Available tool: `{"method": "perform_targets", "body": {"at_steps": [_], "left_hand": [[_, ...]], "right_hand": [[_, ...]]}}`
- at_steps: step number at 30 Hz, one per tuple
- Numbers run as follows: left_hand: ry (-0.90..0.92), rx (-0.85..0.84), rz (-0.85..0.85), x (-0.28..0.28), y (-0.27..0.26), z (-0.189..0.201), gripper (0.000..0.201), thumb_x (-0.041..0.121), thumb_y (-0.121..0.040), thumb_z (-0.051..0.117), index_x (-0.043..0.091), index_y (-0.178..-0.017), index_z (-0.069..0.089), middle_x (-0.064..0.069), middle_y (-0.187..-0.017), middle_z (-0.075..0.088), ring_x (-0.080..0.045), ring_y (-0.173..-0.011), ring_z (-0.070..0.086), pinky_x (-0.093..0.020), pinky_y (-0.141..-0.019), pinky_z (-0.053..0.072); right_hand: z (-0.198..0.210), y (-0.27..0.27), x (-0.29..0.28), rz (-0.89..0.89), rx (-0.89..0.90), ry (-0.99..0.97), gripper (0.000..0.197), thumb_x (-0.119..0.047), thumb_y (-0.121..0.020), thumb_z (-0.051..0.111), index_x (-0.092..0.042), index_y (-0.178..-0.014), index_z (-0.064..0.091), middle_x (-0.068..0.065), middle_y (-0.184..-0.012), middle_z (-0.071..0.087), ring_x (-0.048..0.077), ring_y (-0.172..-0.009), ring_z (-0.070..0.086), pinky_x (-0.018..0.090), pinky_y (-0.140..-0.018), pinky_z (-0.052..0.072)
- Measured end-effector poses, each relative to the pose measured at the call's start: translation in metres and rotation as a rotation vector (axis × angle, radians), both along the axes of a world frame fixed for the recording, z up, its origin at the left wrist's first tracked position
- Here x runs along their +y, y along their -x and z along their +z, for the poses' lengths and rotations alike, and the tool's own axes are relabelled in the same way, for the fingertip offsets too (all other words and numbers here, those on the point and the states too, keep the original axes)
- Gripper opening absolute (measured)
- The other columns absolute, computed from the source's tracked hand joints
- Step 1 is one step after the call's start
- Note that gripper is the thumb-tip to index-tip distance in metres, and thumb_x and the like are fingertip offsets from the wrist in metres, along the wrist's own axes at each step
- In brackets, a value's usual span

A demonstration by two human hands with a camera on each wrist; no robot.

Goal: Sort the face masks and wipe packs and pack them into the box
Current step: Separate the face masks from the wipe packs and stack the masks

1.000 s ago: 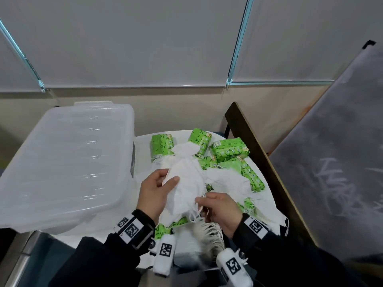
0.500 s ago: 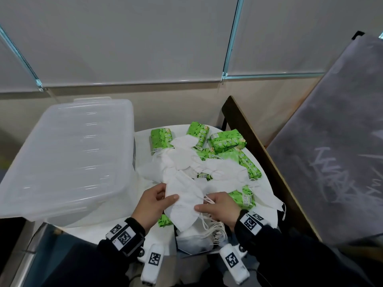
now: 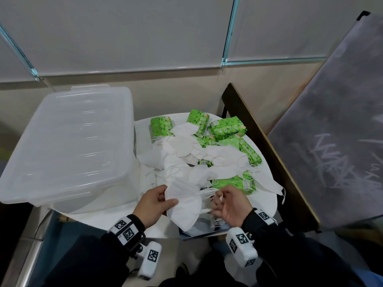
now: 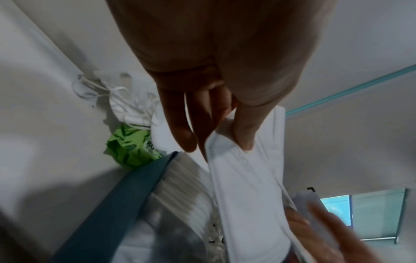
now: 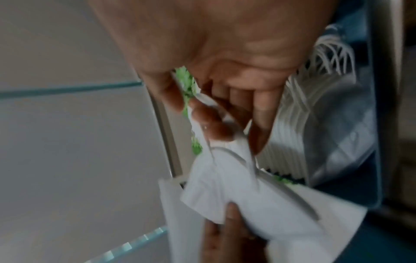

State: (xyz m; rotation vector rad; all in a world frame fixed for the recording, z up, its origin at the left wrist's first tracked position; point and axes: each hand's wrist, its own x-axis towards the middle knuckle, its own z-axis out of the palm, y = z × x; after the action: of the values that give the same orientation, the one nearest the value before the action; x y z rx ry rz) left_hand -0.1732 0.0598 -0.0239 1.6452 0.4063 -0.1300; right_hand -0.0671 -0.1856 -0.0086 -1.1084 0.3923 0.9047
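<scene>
Clear lidded plastic bin (image 3: 66,146) sits at left of the round white desk (image 3: 99,214), lid on. Not sure that's the target: a small blue-walled box (image 3: 207,232) at the near desk edge already holds a row of stacked masks, seen clearest in the right wrist view. Desk middle is a mixed heap of loose white face masks (image 3: 207,160) and green wipe packs (image 3: 227,128), overlapping. One face mask (image 3: 184,206) is held just above the small box: left hand (image 3: 153,206) pinches its left edge between thumb and fingers, right hand (image 3: 230,204) is curled on its ear loops at the other end. My read: the mask is light, soft and floppy, droops if held at one point, so grip the seamed edges at both ends and keep it flat. Loops likely snag neighbours; free them before lowering. Wipe packs look squashy, slick film wrap, easy full-hand grab across the middle.
</scene>
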Motion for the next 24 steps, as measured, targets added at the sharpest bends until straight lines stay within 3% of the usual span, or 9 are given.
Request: {"method": "perform_targets", "body": {"at_steps": [2,4,5,7,9,11,14,17,24], "left_hand": [[-0.022,0.000,-0.029,-0.005,0.004,-0.002,0.025,0.010,-0.090,0.076,0.014,-0.114,0.070,-0.005,-0.101,0.079,-0.026,-0.093,0.076,-0.046,-0.080,0.062],[-0.063,0.004,-0.087,-0.009,0.006,-0.005,0.030,0.013,-0.087,0.080,0.022,-0.114,0.071,0.001,-0.102,0.079,-0.019,-0.091,0.075,-0.038,-0.078,0.061],[-0.136,0.003,-0.136,-0.011,0.007,-0.006,0.031,0.017,-0.084,0.082,0.028,-0.111,0.072,0.006,-0.101,0.079,-0.012,-0.088,0.074,-0.032,-0.077,0.059],[-0.360,0.001,-0.239,-0.011,0.008,-0.008,0.028,0.029,-0.075,0.087,0.039,-0.097,0.072,0.014,-0.091,0.076,-0.003,-0.080,0.068,-0.019,-0.072,0.052],[-0.442,-0.006,-0.296,-0.011,0.005,-0.007,0.025,0.034,-0.070,0.090,0.036,-0.085,0.070,0.011,-0.082,0.071,-0.006,-0.073,0.064,-0.015,-0.068,0.048],[-0.514,-0.002,-0.374,-0.013,0.000,-0.005,0.021,0.034,-0.071,0.087,0.030,-0.083,0.070,0.009,-0.077,0.070,-0.009,-0.074,0.065,-0.017,-0.068,0.050],[-0.835,-0.007,-0.580,-0.023,-0.007,-0.008,0.017,0.039,-0.079,0.073,0.029,-0.091,0.067,0.014,-0.080,0.067,-0.005,-0.077,0.060,-0.027,-0.073,0.050],[-1.089,-0.007,-0.771,-0.039,-0.012,-0.013,0.015,0.038,-0.086,0.060,0.027,-0.096,0.060,0.003,-0.098,0.069,-0.023,-0.094,0.062,-0.034,-0.075,0.046],[-1.392,0.052,-0.967,-0.060,-0.016,-0.020,0.014,0.022,-0.088,0.061,0.014,-0.099,0.060,-0.012,-0.101,0.068,-0.037,-0.094,0.066,-0.039,-0.073,0.046]], "right_hand": [[-0.009,-0.001,0.005,0.257,-0.270,0.233,0.037,-0.041,-0.072,0.081,-0.017,-0.075,0.053,-0.001,-0.057,0.046,0.016,-0.047,0.046,0.026,-0.045,0.040],[-0.012,-0.005,0.004,0.521,-0.640,0.528,0.049,-0.050,-0.053,0.091,-0.022,-0.085,0.066,-0.002,-0.076,0.070,0.018,-0.068,0.067,0.035,-0.066,0.057],[-0.015,-0.008,0.002,0.608,-0.768,0.611,0.047,-0.051,-0.053,0.089,-0.023,-0.087,0.072,-0.002,-0.086,0.075,0.019,-0.082,0.071,0.039,-0.080,0.058],[-0.013,-0.012,-0.003,0.715,-0.904,0.670,0.029,-0.040,-0.063,0.085,-0.020,-0.081,0.075,0.000,-0.086,0.076,0.017,-0.087,0.072,0.039,-0.085,0.056],[-0.011,-0.011,-0.008,0.761,-0.947,0.749,0.015,-0.028,-0.069,0.087,-0.027,-0.071,0.072,-0.002,-0.088,0.076,0.016,-0.088,0.071,0.035,-0.084,0.056],[-0.021,-0.008,-0.012,0.802,-0.935,0.811,0.021,-0.026,-0.071,0.088,-0.035,-0.073,0.069,-0.002,-0.097,0.076,0.014,-0.095,0.070,0.030,-0.089,0.055],[-0.041,0.001,-0.015,0.975,-0.910,0.912,0.027,-0.035,-0.076,0.084,-0.030,-0.101,0.076,-0.001,-0.111,0.074,0.015,-0.106,0.067,0.028,-0.095,0.052],[-0.051,0.006,-0.020,1.117,-0.913,0.996,0.041,-0.045,-0.077,0.079,-0.029,-0.115,0.074,-0.004,-0.116,0.071,0.014,-0.111,0.063,0.023,-0.096,0.049],[-0.051,-0.012,-0.037,0.814,-0.822,0.869,0.016,-0.013,-0.072,0.083,-0.024,-0.082,0.077,-0.008,-0.077,0.070,-0.001,-0.066,0.063,0.010,-0.063,0.050]]}}
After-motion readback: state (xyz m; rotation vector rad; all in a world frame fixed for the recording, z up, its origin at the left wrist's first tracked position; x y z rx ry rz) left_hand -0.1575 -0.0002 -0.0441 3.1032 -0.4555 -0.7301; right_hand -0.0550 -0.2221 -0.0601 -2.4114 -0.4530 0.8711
